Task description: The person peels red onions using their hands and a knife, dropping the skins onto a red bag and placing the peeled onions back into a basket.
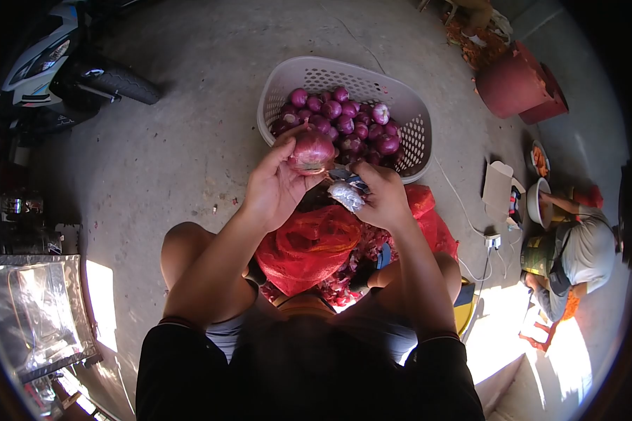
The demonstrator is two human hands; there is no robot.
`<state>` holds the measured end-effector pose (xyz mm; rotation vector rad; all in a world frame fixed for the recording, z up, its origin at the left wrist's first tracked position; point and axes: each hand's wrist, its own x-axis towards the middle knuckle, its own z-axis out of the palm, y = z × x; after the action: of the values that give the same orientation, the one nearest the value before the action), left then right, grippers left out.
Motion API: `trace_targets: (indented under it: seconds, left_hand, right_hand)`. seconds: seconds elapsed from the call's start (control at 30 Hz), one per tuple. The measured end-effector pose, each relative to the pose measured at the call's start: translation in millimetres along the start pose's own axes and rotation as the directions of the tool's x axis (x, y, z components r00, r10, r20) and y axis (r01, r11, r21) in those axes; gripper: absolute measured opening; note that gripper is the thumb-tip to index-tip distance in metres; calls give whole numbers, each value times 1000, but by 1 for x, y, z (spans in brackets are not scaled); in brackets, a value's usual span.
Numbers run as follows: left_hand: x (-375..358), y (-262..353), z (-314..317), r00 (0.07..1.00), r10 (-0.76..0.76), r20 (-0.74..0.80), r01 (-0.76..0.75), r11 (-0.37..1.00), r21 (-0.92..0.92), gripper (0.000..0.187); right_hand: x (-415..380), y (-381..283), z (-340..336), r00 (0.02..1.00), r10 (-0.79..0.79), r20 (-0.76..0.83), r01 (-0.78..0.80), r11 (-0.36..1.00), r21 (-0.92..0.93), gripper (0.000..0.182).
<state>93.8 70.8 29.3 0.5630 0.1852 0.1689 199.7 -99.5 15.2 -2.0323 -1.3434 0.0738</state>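
Note:
My left hand (272,184) is closed around a large red onion (311,151), its dry skin still on and its root end facing me. Close beside it, my right hand (380,197) grips a small tool with a silver-wrapped handle (347,196) and a dark part near the onion; I cannot tell its exact kind. Beyond both hands stands a grey plastic basket (416,105) holding many shiny purple peeled onions (344,125). Under my forearms, between my legs, lie a red mesh sack (309,245) and loose onion skins (347,270).
To the right, a person in a grey shirt (588,249) bends near a white basin (538,203). An open cardboard box (498,186) and a power strip with cables (493,241) lie nearer. A red bucket (509,81) stands far right, a motorcycle (70,77) far left.

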Motion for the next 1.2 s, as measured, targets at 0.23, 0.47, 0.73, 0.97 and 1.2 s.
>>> trace_targets:
  seconds: [0.23,0.47,0.73,0.97,1.2]
  left_hand:
    - [-1,-6,3,1000,-3,-30,3,1000,-24,29]
    - [-4,-23,7,996,76,47,-77,996,35,39]
    - [-3,-32,4,969,225,99,-232,971,59,38]
    - [-2,-39,2,952,292,87,-299,950,86,38]
    - [-4,-42,3,933,323,156,-346,925,154,40]
  right_hand:
    - [2,-9,7,987,119,-103,-107,987,116,39]
    - [7,-20,22,959,243,-149,-230,968,99,48]
    - [9,-29,27,921,330,-207,-320,944,82,46]
    - [7,-24,39,921,279,-272,-253,959,127,51]
    - [6,-27,44,914,231,-333,-167,963,211,37]
